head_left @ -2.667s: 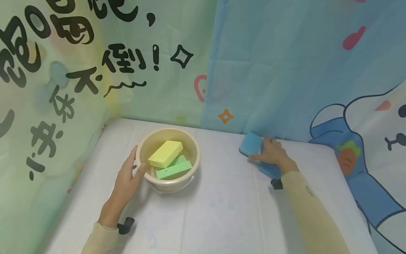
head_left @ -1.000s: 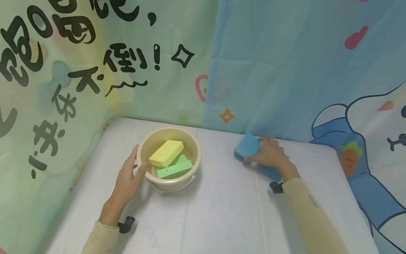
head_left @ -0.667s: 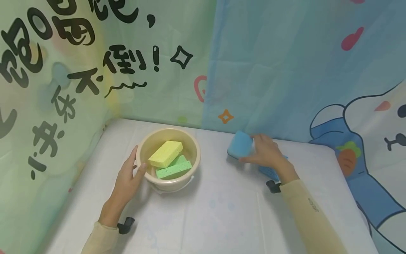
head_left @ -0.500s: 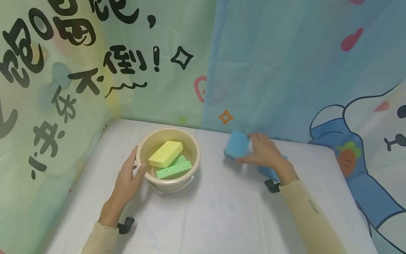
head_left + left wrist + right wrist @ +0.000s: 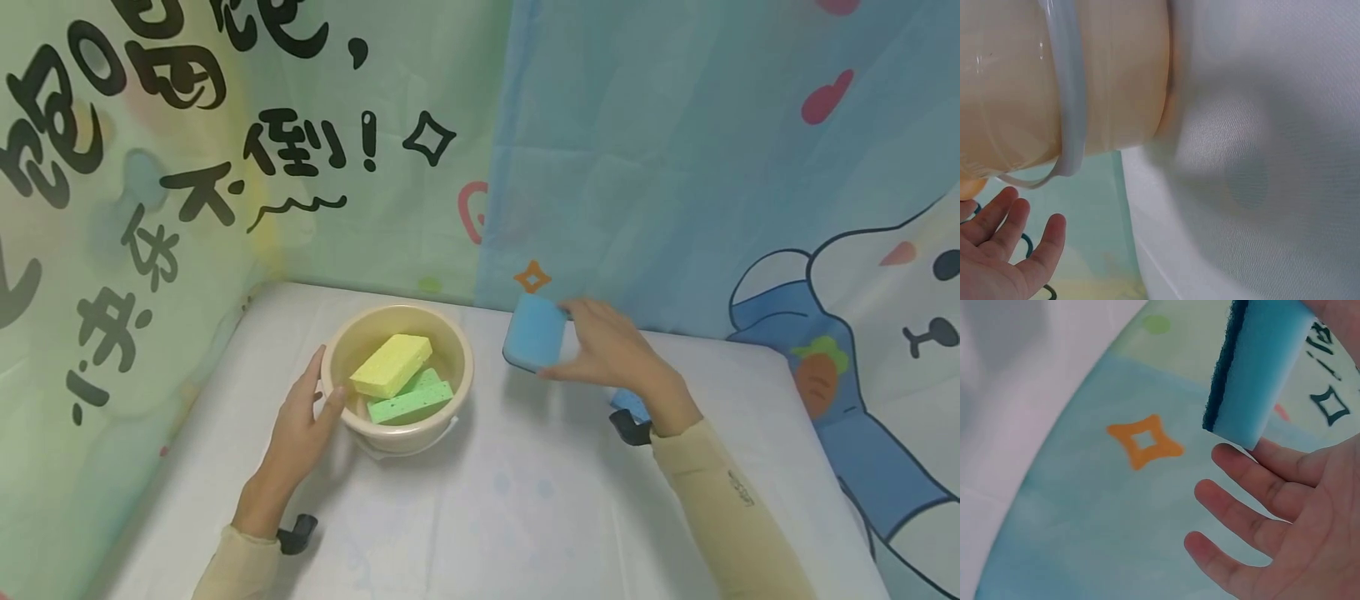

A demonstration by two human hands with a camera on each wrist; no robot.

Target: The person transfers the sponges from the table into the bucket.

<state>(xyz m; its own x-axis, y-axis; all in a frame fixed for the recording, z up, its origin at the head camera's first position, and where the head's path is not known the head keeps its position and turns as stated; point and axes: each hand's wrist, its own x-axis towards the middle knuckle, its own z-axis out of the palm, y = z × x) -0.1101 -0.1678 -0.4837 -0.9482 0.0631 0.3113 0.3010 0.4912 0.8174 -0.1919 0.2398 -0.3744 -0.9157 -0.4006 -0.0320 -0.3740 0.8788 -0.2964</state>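
My right hand (image 5: pixel 618 350) pinches a blue sponge (image 5: pixel 535 332) between thumb and fingers, above the table to the right of the bucket. The right wrist view shows the sponge (image 5: pixel 1260 375) with its dark scouring layer; the other fingers (image 5: pixel 1229 512) spread loosely below. My left hand (image 5: pixel 302 425) rests against the left side of a cream bucket (image 5: pixel 408 435), thumb at the rim. In the left wrist view several fingers (image 5: pixel 1041 256) extend beside the bucket wall. Inside the bucket, a yellow sponge (image 5: pixel 392 365) lies over green sponges (image 5: pixel 412 404).
Another blue sponge (image 5: pixel 630 403) lies on the table, partly hidden behind my right wrist. A white cloth (image 5: pixel 517 517) covers the table. Printed curtains (image 5: pixel 637 167) rise along its back and left edges. The bucket's pale handle (image 5: pixel 1069 94) hangs down its side.
My right hand has lifted the blue sponge off the spot beside the other blue one and carried it left toward the bucket. The left hand and the bucket have stayed in place.
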